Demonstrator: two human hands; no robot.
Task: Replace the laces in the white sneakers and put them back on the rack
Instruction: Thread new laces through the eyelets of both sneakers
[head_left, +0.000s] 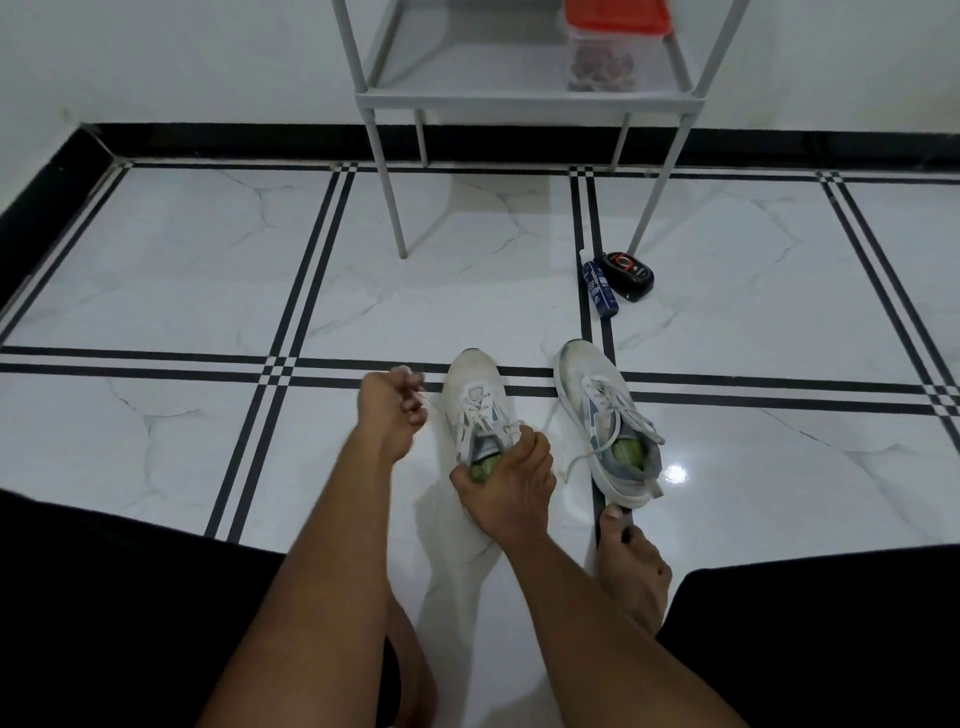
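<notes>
Sitting on the white marble-look floor with its black grid lines, a person works on a pair of white sneakers set side by side in front of them. The right hand grips the left sneaker at its collar, fingers curled over the tongue and the thumb down by the green insole. The left hand is raised just beside that shoe, its fingers bunched together and pinching the end of a white lace that runs from the hand across to the eyelets. The lace is still threaded through the upper eyelets of this shoe.

The right sneaker stands apart to the right, toe pointing away, untouched by either hand. Its laces are loose, with one end trailing onto the floor on its left side. A bare foot lies behind it, the big toe at or very near its heel.

Farther off, a grey metal rack stands against the white wall, well apart from the shoes. On its lowest visible shelf sits a clear container with a red lid. Near the rack's right front leg, a dark blue bottle lies on the floor, touching a black case with a red ring.
</notes>
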